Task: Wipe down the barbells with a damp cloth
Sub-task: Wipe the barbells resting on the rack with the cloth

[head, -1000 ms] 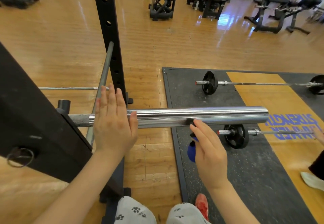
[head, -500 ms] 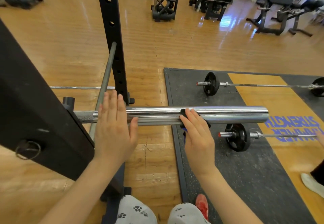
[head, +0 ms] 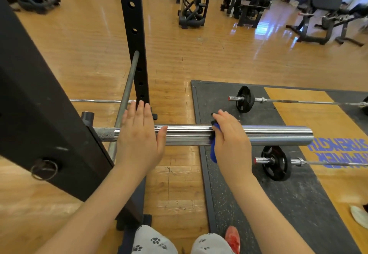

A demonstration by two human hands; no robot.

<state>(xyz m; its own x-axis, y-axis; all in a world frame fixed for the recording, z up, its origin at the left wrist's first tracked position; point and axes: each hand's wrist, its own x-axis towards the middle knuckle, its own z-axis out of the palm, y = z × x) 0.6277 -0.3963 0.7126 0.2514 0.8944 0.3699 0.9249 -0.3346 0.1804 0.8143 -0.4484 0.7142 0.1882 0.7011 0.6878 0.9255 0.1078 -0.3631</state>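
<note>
**Cloth pressed over the chrome sleeve of a racked barbell**

The right hand [head: 231, 138] lies over the top of the barbell sleeve [head: 278, 135], palm down, fingers together and reaching over the far side of the tube. Under the palm it presses a blue cloth [head: 214, 150] against the metal; a fold of the cloth hangs below the sleeve at the hand's left edge, and a dark bit of it shows at the fingertips. Whether the fingers curl round the tube or only lie flat on the cloth cannot be told from this angle.

The left hand [head: 139, 134] rests flat on the same sleeve nearer the rack, fingers straight and close together, thumb stretched along the chrome toward the right hand. It holds nothing.

The sleeve runs level from left to right, its free end jutting out over the near left part of a black rubber mat [head: 278, 204]. At the left the bar narrows to a knurled shaft [head: 105, 134] that meets the black rack upright [head: 29, 104]. A second, holed upright [head: 135, 45] stands behind the left hand, with a grey rod [head: 127, 90] leaning beside it.

On the mat lie two loaded barbells: one [head: 276, 162] just beyond the sleeve's end, another [head: 245, 99] near the mat's far edge. An orange panel with blue lettering [head: 338, 150] covers the mat's right side. Around it is wooden floor [head: 199, 58], with gym machines [head: 193, 1] along the far edge. Paw-print trousers [head: 151, 241] and a red shoe [head: 233, 237] show at the bottom.
</note>
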